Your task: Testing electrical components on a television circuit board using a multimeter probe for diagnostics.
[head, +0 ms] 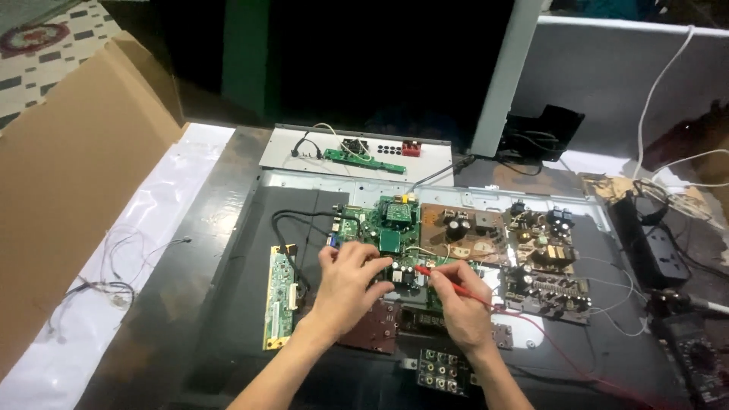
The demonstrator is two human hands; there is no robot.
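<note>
Nearest me, the black connector panel point(439, 373) with its round sockets sat just below my wrists. My right hand point(462, 300) pinched a red probe point(449, 282) between thumb and fingertips, its tip resting on the green main board point(383, 235) by a cluster of dark capacitors. My left hand point(348, 282) lay curled beside it, fingers drawn together on the same board; I could not tell whether they held a second probe. I judged that a steady tip, touching one solder point only, mattered most there. A narrow green strip board point(280, 296) lay to the left, the brown power board point(463, 231) beyond, and a cardboard sheet point(72, 175) farther off.
</note>
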